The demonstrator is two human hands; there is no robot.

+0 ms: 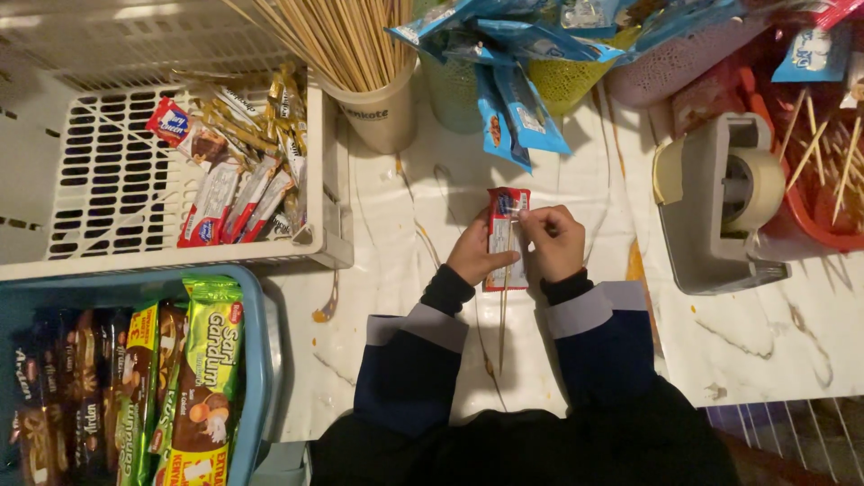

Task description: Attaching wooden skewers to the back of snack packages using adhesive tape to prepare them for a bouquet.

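red and white, the snack packet point(504, 236) is lying lengthwise on the white marbled tabletop point(576, 162), directly in front of the person and between both hands. a thin wooden skewer point(504, 306) is running along the packet's middle and sticking out below its lower edge, toward the person. the left hand point(475, 254) is holding the packet by its left edge, its grip closed narrowly on the wrapper. the right hand point(553, 241) is pinching the packet's upper right part, fingertips point(526, 216) pressing where a small clear strip is showing; its grip is likewise narrow and closed on the packet. both dark sleeves with grey cuffs are resting on the tabletop.

just right of the hands, a grey tape dispenser point(720, 202) is standing with its roll of tape facing up. above the packet, blue packets on sticks point(517, 99) are leaning out of a green cup, and a beige cup of skewers point(378, 99) is standing beside them. to the left, a white slotted crate point(108, 180) is holding red and gold wrapped bars, and a blue basket point(256, 360) below it is holding green and brown packets.
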